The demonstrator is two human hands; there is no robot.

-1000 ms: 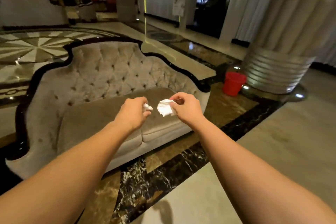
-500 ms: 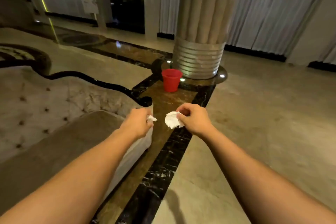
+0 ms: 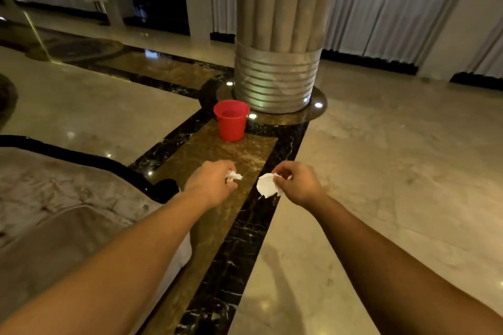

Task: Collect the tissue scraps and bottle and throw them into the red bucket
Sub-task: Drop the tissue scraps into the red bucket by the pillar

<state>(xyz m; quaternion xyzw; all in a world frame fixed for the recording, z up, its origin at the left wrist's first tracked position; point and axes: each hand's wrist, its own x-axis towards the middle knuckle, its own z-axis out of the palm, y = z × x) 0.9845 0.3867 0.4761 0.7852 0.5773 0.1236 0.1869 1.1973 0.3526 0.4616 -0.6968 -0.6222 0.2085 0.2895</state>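
A red bucket stands upright on the brown marble floor strip, at the foot of a big column, and looks empty inside. Both my arms reach forward above the floor, short of the bucket. My left hand is closed around a small crumpled white tissue scrap that pokes out by the thumb. My right hand pinches a larger white tissue scrap that hangs to its left. No bottle is in view.
A fluted column with a ribbed metal base rises just behind the bucket. The beige tufted sofa with black trim fills the lower left, its arm end beside my left forearm. Polished marble floor spreads to the right; curtains line the back wall.
The view has swung right, from the sofa toward the column. The bucket now sits ahead and closer. Both hands keep their tissue scraps and have drawn a little further apart.
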